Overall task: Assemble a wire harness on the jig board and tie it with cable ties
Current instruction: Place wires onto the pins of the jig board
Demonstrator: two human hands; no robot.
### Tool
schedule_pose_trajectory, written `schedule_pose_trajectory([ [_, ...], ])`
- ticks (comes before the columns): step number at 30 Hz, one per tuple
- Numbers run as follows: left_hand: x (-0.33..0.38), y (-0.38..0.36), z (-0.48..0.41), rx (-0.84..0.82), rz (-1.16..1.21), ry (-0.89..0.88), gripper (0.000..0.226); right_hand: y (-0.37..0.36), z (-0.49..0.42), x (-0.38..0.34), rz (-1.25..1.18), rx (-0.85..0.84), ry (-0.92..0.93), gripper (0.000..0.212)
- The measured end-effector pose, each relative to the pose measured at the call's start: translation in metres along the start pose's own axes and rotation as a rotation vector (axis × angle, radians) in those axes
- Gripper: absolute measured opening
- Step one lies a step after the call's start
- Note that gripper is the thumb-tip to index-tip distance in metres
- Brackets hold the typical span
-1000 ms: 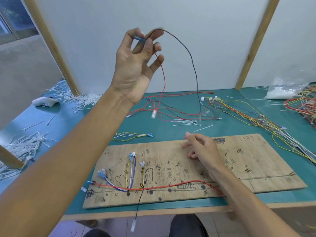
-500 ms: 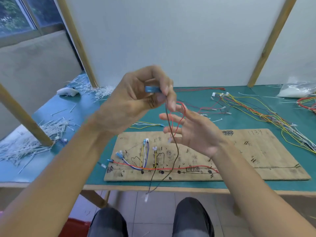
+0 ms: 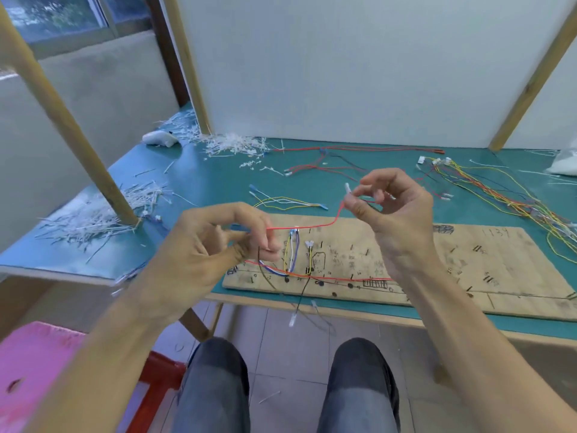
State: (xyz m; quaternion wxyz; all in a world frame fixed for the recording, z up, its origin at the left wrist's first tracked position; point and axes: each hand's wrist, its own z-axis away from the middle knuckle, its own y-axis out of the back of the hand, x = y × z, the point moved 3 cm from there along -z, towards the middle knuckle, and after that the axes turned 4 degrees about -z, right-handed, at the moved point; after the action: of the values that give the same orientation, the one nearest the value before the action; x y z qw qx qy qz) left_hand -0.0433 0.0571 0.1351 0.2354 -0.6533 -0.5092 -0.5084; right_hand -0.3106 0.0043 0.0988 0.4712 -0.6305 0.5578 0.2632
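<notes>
A green counter [image 3: 199, 182] fills the view, with a long wooden board [image 3: 468, 264] lying along its near edge. The board is marked with pen lines and carries a few wires already laid on it: a red one running along its lower part and short blue, yellow and white loops [image 3: 292, 254] standing near its left end. A black wire [image 3: 301, 295] hangs off the board's front edge toward the floor.

Heaps of white cable tie offcuts [image 3: 93, 214] lie on the left of the counter and against the back wall. A bundle of yellow, red and white wires [image 3: 512, 198] spreads over the right side, and loose red wires [image 3: 327, 164] lie near the back.

Both hands are raised above the board. The left hand [image 3: 206, 254] pinches a blue connector [image 3: 239, 228] between thumb and fingers. A thin red wire [image 3: 312, 226] stretches from it across to the right hand [image 3: 396, 214], whose thumb and forefinger are closed on the wire's white end piece [image 3: 347, 189], the other fingers curled loosely.
</notes>
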Motion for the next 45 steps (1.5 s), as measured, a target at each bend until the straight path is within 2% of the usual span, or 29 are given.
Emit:
schedule_pose_trajectory([
  [3,-0.003,-0.004,0.023,-0.023,0.035,0.032,0.011,-0.002,0.007,-0.002,-0.243,0.170,-0.090,0.040],
  [5,-0.001,-0.007,0.036,-0.034,0.081,0.050,0.012,-0.007,0.012,-0.004,-0.422,0.226,-0.175,0.041],
  [7,0.006,-0.009,0.045,-0.028,0.189,0.072,0.008,-0.015,0.016,-0.006,-0.572,0.214,-0.255,0.041],
  [9,0.016,-0.010,0.048,0.018,0.272,0.101,0.015,-0.022,0.020,-0.009,-0.692,0.172,-0.337,0.043],
  [12,0.029,-0.010,0.049,0.119,0.211,0.113,0.020,-0.030,0.026,-0.013,-0.841,0.069,-0.451,0.047],
  [14,0.032,-0.009,0.050,0.120,0.192,0.139,0.026,-0.034,0.029,-0.015,-0.880,-0.006,-0.496,0.043],
  [16,0.025,-0.004,0.050,0.120,0.162,0.170,0.028,-0.034,0.030,-0.013,-0.852,-0.039,-0.515,0.036],
  [20,-0.020,0.003,0.050,0.232,0.042,0.294,0.013,-0.025,0.034,0.003,-0.691,-0.018,-0.556,0.034],
  [22,-0.050,0.006,0.049,0.286,-0.194,0.340,0.008,-0.017,0.036,0.013,-0.599,0.037,-0.553,0.034],
  [24,-0.075,0.005,0.047,0.305,-0.484,0.344,0.015,-0.011,0.040,0.024,-0.507,0.089,-0.543,0.032],
  [26,-0.091,0.003,0.045,0.351,-0.631,0.334,0.020,-0.007,0.045,0.034,-0.417,0.116,-0.535,0.029],
  [29,-0.108,-0.001,0.043,0.383,-0.723,0.263,0.024,0.002,0.051,0.045,-0.333,0.132,-0.529,0.026],
  [36,-0.122,-0.006,0.040,0.270,-0.960,0.175,0.024,0.021,0.058,0.054,-0.136,0.131,-0.484,0.027],
  [41,-0.127,-0.008,0.040,0.236,-1.086,0.181,0.047,0.025,0.062,0.061,-0.118,0.129,-0.510,0.024],
  [45,-0.131,-0.002,0.041,0.272,-1.087,0.189,0.045,0.029,0.066,0.065,-0.104,0.101,-0.530,0.023],
])
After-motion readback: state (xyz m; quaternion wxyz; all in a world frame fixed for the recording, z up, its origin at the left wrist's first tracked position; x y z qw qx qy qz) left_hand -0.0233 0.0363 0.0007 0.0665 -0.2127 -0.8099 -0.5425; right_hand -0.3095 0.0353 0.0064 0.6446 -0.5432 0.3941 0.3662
